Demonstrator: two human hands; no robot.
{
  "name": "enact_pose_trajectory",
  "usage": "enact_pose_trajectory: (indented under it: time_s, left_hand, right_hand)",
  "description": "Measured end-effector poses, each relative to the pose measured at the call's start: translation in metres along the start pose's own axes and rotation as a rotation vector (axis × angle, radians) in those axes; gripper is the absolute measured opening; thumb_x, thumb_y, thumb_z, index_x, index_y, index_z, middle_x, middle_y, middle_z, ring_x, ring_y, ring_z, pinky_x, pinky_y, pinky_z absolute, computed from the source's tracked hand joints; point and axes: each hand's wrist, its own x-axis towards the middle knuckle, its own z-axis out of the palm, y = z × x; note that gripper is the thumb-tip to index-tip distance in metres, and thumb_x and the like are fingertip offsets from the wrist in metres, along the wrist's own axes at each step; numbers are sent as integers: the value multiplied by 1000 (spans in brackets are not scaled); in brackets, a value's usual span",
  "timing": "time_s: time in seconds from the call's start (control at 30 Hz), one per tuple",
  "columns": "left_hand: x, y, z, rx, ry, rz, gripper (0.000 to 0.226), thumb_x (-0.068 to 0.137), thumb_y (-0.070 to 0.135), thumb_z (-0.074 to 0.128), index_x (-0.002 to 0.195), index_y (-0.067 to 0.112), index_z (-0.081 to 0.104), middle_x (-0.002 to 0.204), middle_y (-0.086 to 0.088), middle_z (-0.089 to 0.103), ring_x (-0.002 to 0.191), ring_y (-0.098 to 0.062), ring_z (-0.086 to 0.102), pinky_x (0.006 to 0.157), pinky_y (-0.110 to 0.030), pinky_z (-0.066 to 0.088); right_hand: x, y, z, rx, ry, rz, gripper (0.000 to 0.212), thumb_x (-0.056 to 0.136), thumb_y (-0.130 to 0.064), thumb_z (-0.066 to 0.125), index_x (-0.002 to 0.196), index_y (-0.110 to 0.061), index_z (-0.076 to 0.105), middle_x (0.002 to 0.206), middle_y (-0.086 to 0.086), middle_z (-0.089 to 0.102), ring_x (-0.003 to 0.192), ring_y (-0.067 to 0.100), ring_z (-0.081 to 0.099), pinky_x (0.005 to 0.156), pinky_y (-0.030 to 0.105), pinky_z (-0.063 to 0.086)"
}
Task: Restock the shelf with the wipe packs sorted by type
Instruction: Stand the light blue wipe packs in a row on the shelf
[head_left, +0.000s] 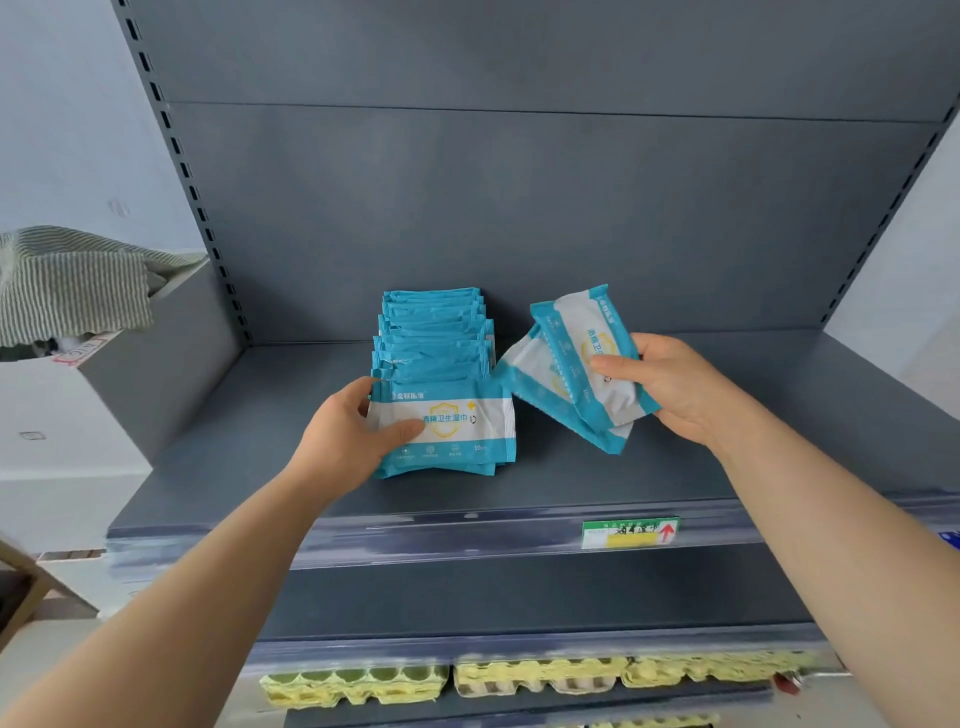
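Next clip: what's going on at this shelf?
A person is stocking a grey shelf with blue-and-white wipe packs. The left hand grips the left end of the front pack in a row of packs lined up one behind another on the shelf. The right hand holds a small bundle of packs, tilted, just right of that row. All visible packs look like the same type. Egg trays sit on a lower level.
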Motion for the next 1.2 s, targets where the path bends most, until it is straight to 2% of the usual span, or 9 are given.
enact_pose_trajectory:
  time_s: [0.27, 0.4, 0.5, 0.6, 0.73, 0.93, 1.03, 1.1, 1.2]
  left_hand:
    - [0, -9, -6, -18, 17, 20, 26, 77, 35, 77, 98, 31, 62, 93, 13, 68, 81, -10, 68, 69, -34, 59]
    - [-4, -10, -8, -125, -25, 23, 19, 89, 26, 65, 107, 20, 62, 96, 6, 67, 78, -6, 67, 51, -21, 55]
    - [-9, -11, -9, -181, -47, 35, 16, 94, 19, 59, 110, 18, 58, 95, 5, 65, 85, -10, 67, 57, -21, 58]
    - [-13, -19, -12, -274, -104, -12, 32, 86, 16, 70, 116, 16, 59, 102, 1, 67, 92, -15, 69, 71, -29, 60]
    - [-16, -30, -14, -22, -75, 68, 48, 70, 22, 85, 108, 27, 57, 98, 11, 66, 86, -7, 66, 71, -24, 56]
    - [-17, -36, -16, 18, -66, 104, 18, 86, 30, 69, 99, 20, 63, 93, 3, 69, 85, -22, 67, 69, -33, 60]
    - [-22, -33, -22, -21, -93, 68, 40, 91, 54, 50, 99, 17, 65, 94, -3, 71, 88, -25, 66, 75, -38, 59]
    - [-26, -29, -23, -15, -146, 58, 45, 81, 63, 57, 101, 23, 62, 96, 5, 71, 87, -17, 66, 74, -34, 57]
    - [-28, -25, -19, 199, -167, 67, 53, 64, 56, 79, 100, 26, 55, 91, 15, 66, 78, -5, 63, 59, -19, 47]
  right_hand:
    - [-8, 3, 29, -45, -58, -25, 25, 83, -6, 70, 107, -12, 67, 103, 4, 73, 92, 22, 70, 76, 39, 56]
    - [-10, 9, 52, -127, -82, -59, 26, 80, -4, 73, 104, -14, 67, 102, 4, 73, 93, 22, 70, 81, 39, 56]
    - [-11, 10, 73, -171, -88, -93, 25, 78, -6, 76, 99, -17, 68, 99, 2, 74, 91, 20, 71, 81, 39, 57]
    - [-13, 9, 89, -239, -89, -127, 23, 77, -8, 77, 92, -22, 68, 95, -4, 73, 85, 12, 71, 74, 33, 58]
    - [-18, 5, 104, -347, -104, -174, 28, 77, -11, 79, 97, -25, 66, 97, -8, 69, 86, 10, 68, 73, 30, 58]
    - [-20, 5, 105, -762, -222, -225, 66, 74, -23, 81, 132, -32, 51, 119, -5, 38, 112, 9, 44, 102, 25, 35]
    - [-21, 6, 113, -793, -218, -234, 81, 69, -25, 84, 136, -37, 41, 120, -5, 35, 112, 8, 39, 103, 27, 35]
    - [-21, 5, 119, -802, -198, -244, 85, 67, -27, 86, 137, -36, 39, 118, -7, 33, 111, 8, 38, 104, 30, 36]
    - [-22, 6, 122, -883, -122, -245, 98, 60, -44, 86, 141, -35, 32, 124, -6, 32, 119, 12, 38, 106, 36, 38]
